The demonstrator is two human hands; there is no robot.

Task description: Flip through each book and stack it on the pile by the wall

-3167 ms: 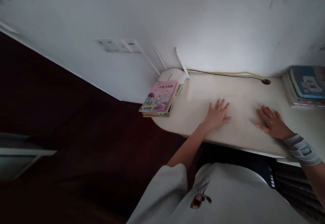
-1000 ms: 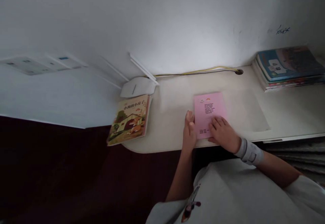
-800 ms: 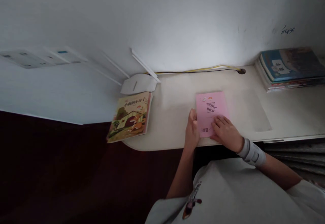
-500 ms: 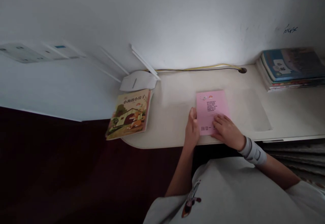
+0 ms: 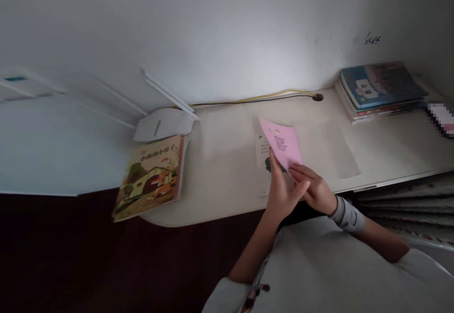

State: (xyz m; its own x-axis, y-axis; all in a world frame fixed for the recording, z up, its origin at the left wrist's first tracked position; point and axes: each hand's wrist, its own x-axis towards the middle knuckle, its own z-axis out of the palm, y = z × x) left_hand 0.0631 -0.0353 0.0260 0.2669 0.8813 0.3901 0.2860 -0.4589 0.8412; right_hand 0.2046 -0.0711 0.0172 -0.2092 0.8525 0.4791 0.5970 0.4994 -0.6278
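Note:
A thin pink booklet lies on the white desk [image 5: 227,171] near its front edge. Its pink cover [image 5: 283,146] is lifted and tilted up to the right, showing a white inner page [image 5: 263,146] with print and a dark green picture. My left hand [image 5: 282,195] grips the cover's lower left edge between thumb and fingers. My right hand [image 5: 314,190], with a grey wrist band, rests at the cover's lower right corner, fingers bent on it.
A picture book with a house on its cover [image 5: 151,176] lies at the desk's left end, overhanging the edge. Behind it sits a white router [image 5: 161,124]. A stack of books [image 5: 379,91] stands at the back right. A cable [image 5: 255,98] runs to a hole by the wall.
The pink booklet lay shut and flat under both hands; now its cover is raised and swung right, exposing the inner page. The camera has shifted, so everything sits further left.

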